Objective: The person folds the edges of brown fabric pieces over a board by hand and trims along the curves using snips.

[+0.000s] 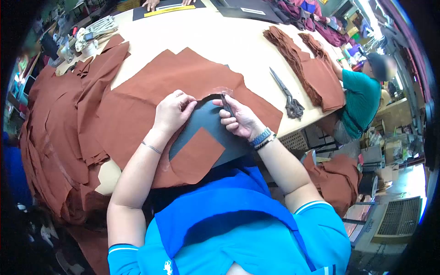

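A large reddish-brown cloth [183, 68] lies spread on the table, with a dark board [206, 130] showing through a curved opening. My left hand [175, 109] pinches the cloth's edge at the left end of a narrow dark strip [211, 97]. My right hand [238, 118] is wrapped round a small dark tool [226, 104], its tip at the strip's right end. A loose brown piece [198, 156] rests on the board near my body.
Large scissors [286, 94] lie on the table [215, 39] to the right, beside folded brown cloth [321, 78]. More brown cloth [64, 123] hangs over the left edge. A person in green [362, 91] sits at the right; another person's hands [151, 4] show at the far edge.
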`<state>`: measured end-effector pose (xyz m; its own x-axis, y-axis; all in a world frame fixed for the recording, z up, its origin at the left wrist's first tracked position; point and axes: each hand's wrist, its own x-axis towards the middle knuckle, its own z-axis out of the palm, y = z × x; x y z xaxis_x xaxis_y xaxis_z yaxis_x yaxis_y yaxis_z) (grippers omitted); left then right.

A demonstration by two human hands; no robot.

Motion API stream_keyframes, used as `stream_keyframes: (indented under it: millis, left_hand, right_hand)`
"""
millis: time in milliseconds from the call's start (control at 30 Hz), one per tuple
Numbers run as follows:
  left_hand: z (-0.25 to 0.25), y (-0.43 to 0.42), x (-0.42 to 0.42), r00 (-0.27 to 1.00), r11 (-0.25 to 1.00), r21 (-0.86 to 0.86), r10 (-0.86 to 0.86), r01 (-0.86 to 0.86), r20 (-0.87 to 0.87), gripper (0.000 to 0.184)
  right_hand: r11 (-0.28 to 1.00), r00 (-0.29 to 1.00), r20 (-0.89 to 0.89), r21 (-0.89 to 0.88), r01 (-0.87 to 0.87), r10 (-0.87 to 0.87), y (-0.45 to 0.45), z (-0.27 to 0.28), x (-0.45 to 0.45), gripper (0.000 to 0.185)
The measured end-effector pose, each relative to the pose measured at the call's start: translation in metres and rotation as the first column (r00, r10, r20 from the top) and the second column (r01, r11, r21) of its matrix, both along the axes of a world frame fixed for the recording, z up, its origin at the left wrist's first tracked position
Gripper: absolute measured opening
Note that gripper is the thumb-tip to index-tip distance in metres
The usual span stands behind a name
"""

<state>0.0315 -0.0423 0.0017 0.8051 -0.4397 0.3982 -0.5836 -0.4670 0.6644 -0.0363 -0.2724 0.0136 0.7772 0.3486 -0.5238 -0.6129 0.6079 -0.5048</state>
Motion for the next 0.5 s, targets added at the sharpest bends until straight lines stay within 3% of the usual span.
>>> stream_keyframes:
  millis: [67,233,500]
  left_hand:
    - [0.0,0.0,0.0,0.999,0.994,-0.106,0.009,-0.013,-0.04,0.007]
    - [-0.002,-0.002,0.001,0.998,0.992,-0.128,0.006,-0.014,-0.064,0.007]
    - [0.002,0.002,-0.001,1.0,0.995,-0.093,-0.022,0.021,-0.012,0.009]
  right_hand:
    - [0.998,1.0,-0.028,0.062,-0.004,0.006,0.002,-0.003,0.007,0.038]
    - [0.992,0.998,-0.066,0.127,0.014,-0.006,0.006,-0.002,0.015,0.037]
    - [0.996,0.996,-0.036,0.003,0.087,-0.087,0.011,-0.002,0.016,0.031]
